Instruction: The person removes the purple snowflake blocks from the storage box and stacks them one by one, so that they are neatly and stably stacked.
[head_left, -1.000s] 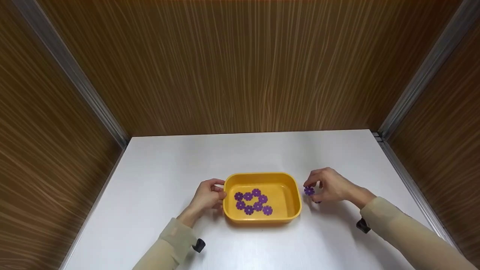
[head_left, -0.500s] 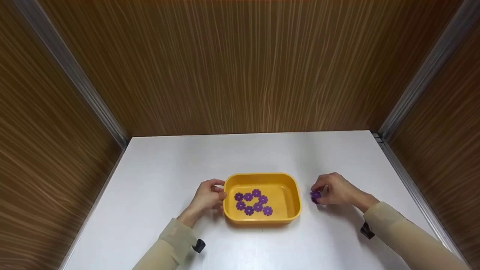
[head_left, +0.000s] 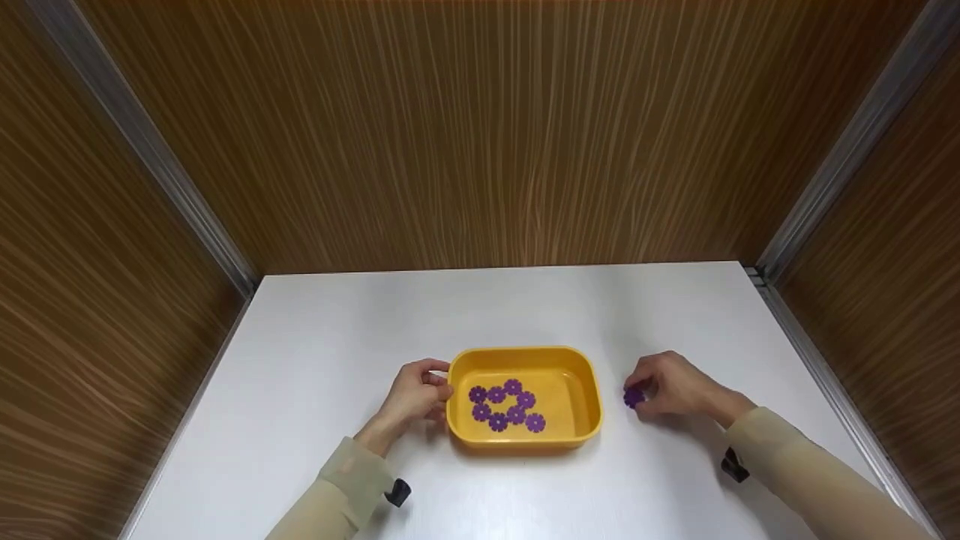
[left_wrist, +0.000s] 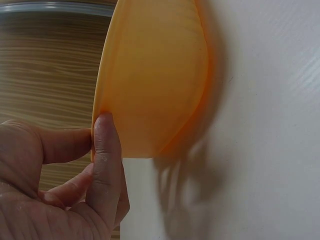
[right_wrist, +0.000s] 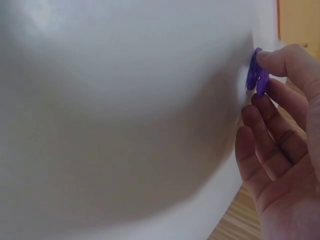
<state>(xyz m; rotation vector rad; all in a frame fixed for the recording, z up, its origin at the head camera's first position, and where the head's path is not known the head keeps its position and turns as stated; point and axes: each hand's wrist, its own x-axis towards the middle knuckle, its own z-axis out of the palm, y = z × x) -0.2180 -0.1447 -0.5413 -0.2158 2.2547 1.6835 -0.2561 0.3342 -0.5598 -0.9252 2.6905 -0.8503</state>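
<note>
A yellow plastic tray (head_left: 585, 390) sits on the white table. Several purple flower-shaped discs (head_left: 516, 414) lie flat inside it, mostly in its left half. At the tray's left end, my left hand (head_left: 411, 391) holds the rim; in the left wrist view one finger (left_wrist: 106, 145) lies along the outer wall. To the right of the tray, my right hand (head_left: 675, 384) pinches purple flower-shaped discs (right_wrist: 258, 75) between thumb and forefinger, low at the tabletop. The right wrist view shows two of them overlapping, while the fingers partly cover them in the head view.
The white table (head_left: 360, 315) runs back to a brown wood-grain panel (head_left: 480, 135). Similar panels with grey metal corner strips stand at left and right. A black wrist device (head_left: 397, 492) shows below the left sleeve, another (head_left: 734, 465) below the right.
My right hand has shifted right and a little nearer to me, away from the tray. The purple piece seen below its thumb earlier now overlaps the other. The left hand and tray stay put.
</note>
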